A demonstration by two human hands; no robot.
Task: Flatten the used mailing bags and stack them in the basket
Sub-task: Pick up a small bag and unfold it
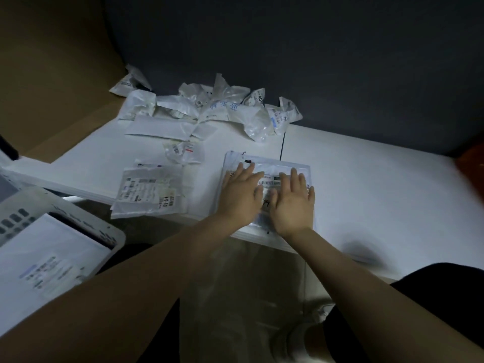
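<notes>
White plastic mailing bag (269, 166) flat on the table (366, 184), at the near edge, barcode label up. Directly under both hands: left hand (239, 196) on its left half, right hand (294, 205) on its right half. Palms down, fingers straight and slightly spread, pressing flat, gripping nothing. Thumbs close together over the label area. Bag's far edge and far corners clear of the fingertips; near edge at the table's lip, partly hidden by the wrists. Just left of it, apart from the hands: second flattened bag (149, 191), labels up, at the table edge. Farther back, against the dark wall (288, 48): pile of crumpled bags (214, 108), plus one small crumpled bag (183, 151) between pile and flat ones. Lower left, below table level: white slotted basket (86, 218) with a flat bag (49, 260) inside, label up. Brown cardboard (52, 74) along the left side. Clear plastic sheet (248, 297) below the table edge, between the forearms.
</notes>
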